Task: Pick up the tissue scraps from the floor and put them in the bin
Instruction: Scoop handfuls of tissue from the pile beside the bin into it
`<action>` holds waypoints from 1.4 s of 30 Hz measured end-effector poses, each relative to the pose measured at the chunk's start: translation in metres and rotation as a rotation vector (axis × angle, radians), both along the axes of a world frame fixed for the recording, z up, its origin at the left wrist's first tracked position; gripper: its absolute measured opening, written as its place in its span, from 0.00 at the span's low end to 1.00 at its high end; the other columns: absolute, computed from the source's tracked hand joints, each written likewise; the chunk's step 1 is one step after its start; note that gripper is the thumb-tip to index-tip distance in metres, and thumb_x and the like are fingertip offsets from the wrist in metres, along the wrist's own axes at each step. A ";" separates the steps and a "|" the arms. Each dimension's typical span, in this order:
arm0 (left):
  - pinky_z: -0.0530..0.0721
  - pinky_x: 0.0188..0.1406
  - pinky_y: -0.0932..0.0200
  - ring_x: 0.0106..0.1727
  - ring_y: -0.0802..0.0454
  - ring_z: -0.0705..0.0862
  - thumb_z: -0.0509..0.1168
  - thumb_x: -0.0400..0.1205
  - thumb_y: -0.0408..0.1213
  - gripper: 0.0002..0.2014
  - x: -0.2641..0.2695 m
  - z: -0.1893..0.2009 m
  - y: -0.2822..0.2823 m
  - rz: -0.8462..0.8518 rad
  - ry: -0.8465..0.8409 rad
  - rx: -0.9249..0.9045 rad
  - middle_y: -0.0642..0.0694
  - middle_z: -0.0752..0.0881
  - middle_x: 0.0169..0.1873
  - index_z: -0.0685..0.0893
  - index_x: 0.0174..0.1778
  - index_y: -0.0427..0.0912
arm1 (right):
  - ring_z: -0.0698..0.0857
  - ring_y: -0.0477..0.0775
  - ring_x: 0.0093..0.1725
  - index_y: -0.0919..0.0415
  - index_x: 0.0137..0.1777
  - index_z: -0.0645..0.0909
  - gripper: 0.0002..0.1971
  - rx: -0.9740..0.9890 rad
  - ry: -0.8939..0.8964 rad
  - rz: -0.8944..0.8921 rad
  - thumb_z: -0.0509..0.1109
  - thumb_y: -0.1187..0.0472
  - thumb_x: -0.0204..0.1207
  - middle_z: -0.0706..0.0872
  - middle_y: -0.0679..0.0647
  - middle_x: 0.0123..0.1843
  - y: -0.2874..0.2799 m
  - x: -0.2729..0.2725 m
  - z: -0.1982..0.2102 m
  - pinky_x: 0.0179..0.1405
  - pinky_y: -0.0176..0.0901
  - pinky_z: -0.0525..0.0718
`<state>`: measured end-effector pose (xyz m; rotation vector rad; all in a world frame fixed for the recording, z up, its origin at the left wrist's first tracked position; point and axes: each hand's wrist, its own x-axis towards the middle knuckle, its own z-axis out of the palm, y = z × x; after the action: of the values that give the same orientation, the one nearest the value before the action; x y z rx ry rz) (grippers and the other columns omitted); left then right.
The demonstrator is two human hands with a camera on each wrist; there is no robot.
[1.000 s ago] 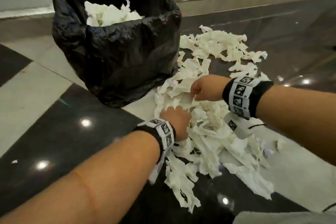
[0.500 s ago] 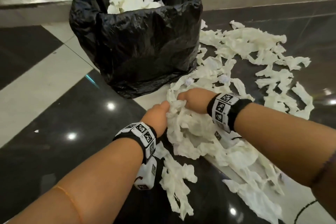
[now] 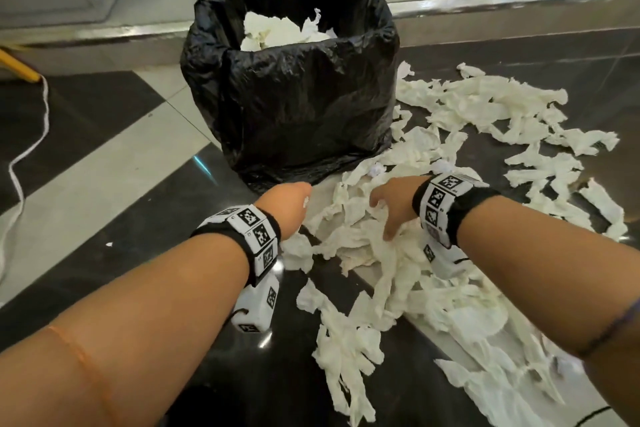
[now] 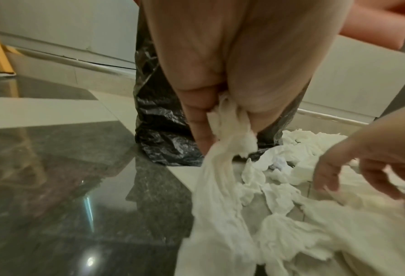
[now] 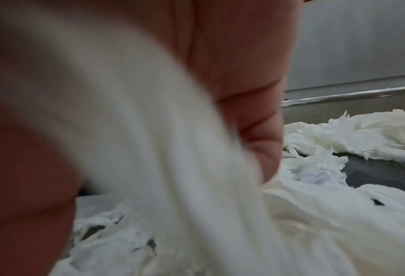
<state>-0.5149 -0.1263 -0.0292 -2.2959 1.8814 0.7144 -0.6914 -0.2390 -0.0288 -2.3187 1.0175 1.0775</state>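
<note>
Torn white tissue scraps (image 3: 398, 270) litter the dark floor to the right of and in front of the bin (image 3: 294, 104), which is lined with a black bag and holds tissue (image 3: 277, 31). My left hand (image 3: 296, 199) is low at the bin's base. In the left wrist view its fingers (image 4: 196, 119) pinch a bunch of scraps (image 4: 220, 177) that trails down to the pile. My right hand (image 3: 384, 210) is just to the right, fingers curled into the same heap. A blurred strand (image 5: 149, 149) runs through its grip in the right wrist view.
A metal-edged ledge (image 3: 519, 3) and wall run behind the bin. A white cord (image 3: 20, 156) and a yellow object (image 3: 17, 66) lie at the far left. More scraps (image 3: 540, 135) spread out to the right.
Both hands were close together in the pile. Now they have drawn apart and risen a little toward the bin's base, each pulling tissue up with it.
</note>
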 end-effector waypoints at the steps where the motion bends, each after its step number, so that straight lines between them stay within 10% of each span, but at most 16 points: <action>1: 0.69 0.43 0.57 0.44 0.47 0.75 0.55 0.85 0.33 0.07 0.000 0.004 -0.002 -0.004 -0.015 -0.018 0.47 0.73 0.38 0.76 0.56 0.38 | 0.77 0.59 0.67 0.48 0.74 0.68 0.39 -0.050 -0.082 -0.013 0.79 0.45 0.63 0.75 0.53 0.71 0.001 0.001 -0.001 0.60 0.51 0.79; 5: 0.72 0.38 0.55 0.39 0.47 0.77 0.60 0.84 0.43 0.15 -0.004 0.018 -0.009 -0.059 0.023 -0.056 0.46 0.78 0.36 0.72 0.59 0.37 | 0.76 0.64 0.68 0.45 0.77 0.62 0.42 -0.215 -0.268 0.073 0.79 0.51 0.64 0.63 0.58 0.78 0.018 0.011 -0.016 0.61 0.56 0.82; 8: 0.76 0.46 0.56 0.52 0.46 0.80 0.71 0.71 0.60 0.32 -0.022 0.009 0.007 -0.236 0.076 0.118 0.46 0.80 0.53 0.69 0.63 0.47 | 0.69 0.70 0.74 0.38 0.80 0.51 0.52 -0.153 -0.120 0.205 0.81 0.46 0.61 0.46 0.56 0.85 0.035 0.008 -0.034 0.67 0.61 0.77; 14: 0.81 0.53 0.45 0.61 0.35 0.78 0.67 0.79 0.44 0.23 -0.078 -0.053 0.073 -0.632 -0.137 0.605 0.36 0.74 0.63 0.71 0.68 0.45 | 0.80 0.67 0.59 0.54 0.76 0.63 0.24 -0.118 -0.210 0.278 0.60 0.62 0.81 0.77 0.63 0.63 0.049 -0.002 -0.050 0.49 0.53 0.79; 17: 0.81 0.57 0.43 0.64 0.32 0.77 0.64 0.80 0.30 0.21 -0.086 -0.055 0.070 -0.760 -0.164 0.657 0.33 0.72 0.65 0.72 0.69 0.37 | 0.81 0.65 0.61 0.57 0.69 0.73 0.19 -0.105 -0.285 0.185 0.62 0.54 0.80 0.80 0.61 0.62 0.039 0.005 -0.043 0.55 0.53 0.79; 23: 0.78 0.60 0.51 0.63 0.38 0.80 0.57 0.82 0.28 0.16 -0.060 -0.039 0.037 -0.501 -0.006 0.416 0.36 0.79 0.63 0.77 0.66 0.36 | 0.79 0.63 0.65 0.61 0.66 0.77 0.30 -0.117 -0.367 0.003 0.57 0.37 0.78 0.79 0.64 0.67 0.018 0.014 -0.024 0.62 0.51 0.75; 28: 0.76 0.56 0.57 0.62 0.41 0.80 0.52 0.81 0.24 0.22 -0.039 -0.033 0.024 -0.228 0.146 0.233 0.39 0.80 0.64 0.73 0.70 0.44 | 0.82 0.65 0.57 0.61 0.67 0.70 0.14 -0.064 -0.463 -0.236 0.54 0.64 0.83 0.82 0.67 0.60 0.008 0.015 -0.008 0.53 0.49 0.78; 31: 0.73 0.48 0.60 0.58 0.43 0.80 0.53 0.80 0.26 0.20 -0.032 -0.032 0.021 -0.133 0.196 0.179 0.40 0.80 0.60 0.74 0.67 0.46 | 0.82 0.63 0.50 0.56 0.69 0.71 0.23 -0.129 -0.555 -0.261 0.51 0.73 0.78 0.81 0.63 0.53 0.004 0.010 0.004 0.47 0.48 0.78; 36: 0.76 0.48 0.58 0.56 0.41 0.80 0.67 0.75 0.42 0.18 -0.028 -0.026 0.015 -0.067 0.148 0.216 0.41 0.75 0.56 0.78 0.59 0.42 | 0.78 0.59 0.50 0.53 0.49 0.81 0.12 -0.152 -0.630 -0.284 0.70 0.46 0.74 0.73 0.55 0.46 -0.004 -0.001 0.023 0.47 0.44 0.73; 39: 0.77 0.50 0.59 0.56 0.39 0.82 0.65 0.77 0.34 0.15 -0.026 -0.026 0.013 -0.091 0.059 0.197 0.39 0.77 0.59 0.79 0.59 0.39 | 0.73 0.53 0.35 0.54 0.24 0.66 0.26 -0.172 -0.697 -0.374 0.66 0.35 0.72 0.68 0.51 0.32 -0.005 -0.006 0.033 0.32 0.42 0.67; 42: 0.75 0.50 0.59 0.57 0.38 0.82 0.59 0.80 0.30 0.13 -0.024 -0.025 0.014 -0.067 0.068 0.163 0.37 0.78 0.59 0.79 0.60 0.37 | 0.69 0.51 0.29 0.61 0.27 0.63 0.29 -0.170 -0.848 -0.616 0.59 0.37 0.78 0.67 0.53 0.29 -0.002 -0.006 0.042 0.29 0.43 0.65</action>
<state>-0.5384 -0.1119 -0.0544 -2.1257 1.8429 0.9107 -0.6977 -0.2411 0.0131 -2.0044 1.3111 -0.2306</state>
